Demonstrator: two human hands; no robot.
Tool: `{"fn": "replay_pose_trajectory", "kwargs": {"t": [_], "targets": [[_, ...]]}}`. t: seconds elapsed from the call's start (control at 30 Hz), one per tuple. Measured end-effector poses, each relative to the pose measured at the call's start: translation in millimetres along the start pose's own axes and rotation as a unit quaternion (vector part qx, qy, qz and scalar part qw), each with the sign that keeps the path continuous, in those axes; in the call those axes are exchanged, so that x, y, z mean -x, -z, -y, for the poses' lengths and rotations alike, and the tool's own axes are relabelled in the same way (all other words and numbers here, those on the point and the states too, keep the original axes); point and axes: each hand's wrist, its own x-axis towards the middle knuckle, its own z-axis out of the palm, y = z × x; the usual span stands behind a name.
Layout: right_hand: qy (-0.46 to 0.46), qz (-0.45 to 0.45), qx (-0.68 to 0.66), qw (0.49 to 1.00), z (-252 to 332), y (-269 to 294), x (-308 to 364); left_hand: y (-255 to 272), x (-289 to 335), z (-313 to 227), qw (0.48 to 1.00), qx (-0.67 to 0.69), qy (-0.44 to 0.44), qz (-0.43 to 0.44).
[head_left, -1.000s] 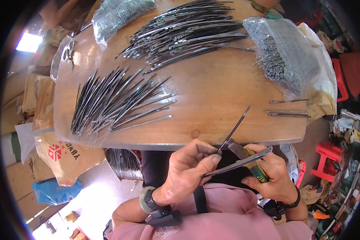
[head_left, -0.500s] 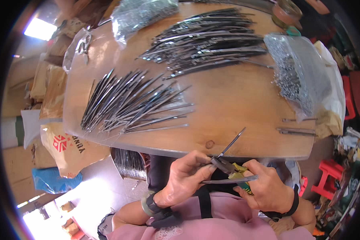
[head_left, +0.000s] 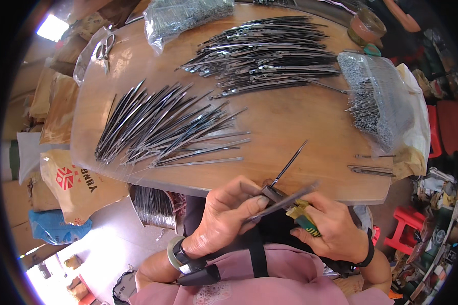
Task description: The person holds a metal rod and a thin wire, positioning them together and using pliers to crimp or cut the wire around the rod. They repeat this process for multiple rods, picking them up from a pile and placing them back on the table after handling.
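My right hand (head_left: 336,223) is closed round the yellow-and-green handles of a pair of pliers (head_left: 308,223). Their dark jaws lie at my left fingertips, just in front of the table edge. My left hand (head_left: 229,211) pinches a flat dark metal strip (head_left: 292,197), which slants up to the right across the pliers. A thin dark rod (head_left: 290,163) points up and right from the jaws over the table; whether it is joined to the strip is hidden by the fingers and jaws.
On the wooden table (head_left: 290,122) lie a left pile of dark strips (head_left: 158,127) and a far pile (head_left: 264,56). Clear bags of small metal parts (head_left: 369,96) stand at the right and back. Scissors (head_left: 105,51) lie far left; a few strips (head_left: 371,170) lie near right.
Both hands and the pliers have risen slightly towards the table. The flat strip in my left hand has tilted from nearly level to a slant, its right end higher.
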Motion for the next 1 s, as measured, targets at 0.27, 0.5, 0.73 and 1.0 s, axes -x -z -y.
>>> {"fn": "replay_pose_trajectory", "kwargs": {"t": [0.27,0.5,0.73,1.0], "targets": [[-0.058,0.029,-0.016,0.998,5,-7,27,-5,1,23,0.999,-0.032,0.035,-0.022],[-0.168,-0.019,-0.313,0.935,-14,0,47,-4,-1,21,0.967,0.17,0.177,0.066],[-0.166,-0.009,-0.285,0.944,-12,-2,53,-7,-2,21,0.956,0.208,0.192,0.072],[-0.102,-0.008,-0.089,0.991,-4,-9,42,-6,2,35,0.999,-0.004,0.049,-0.012]]}}
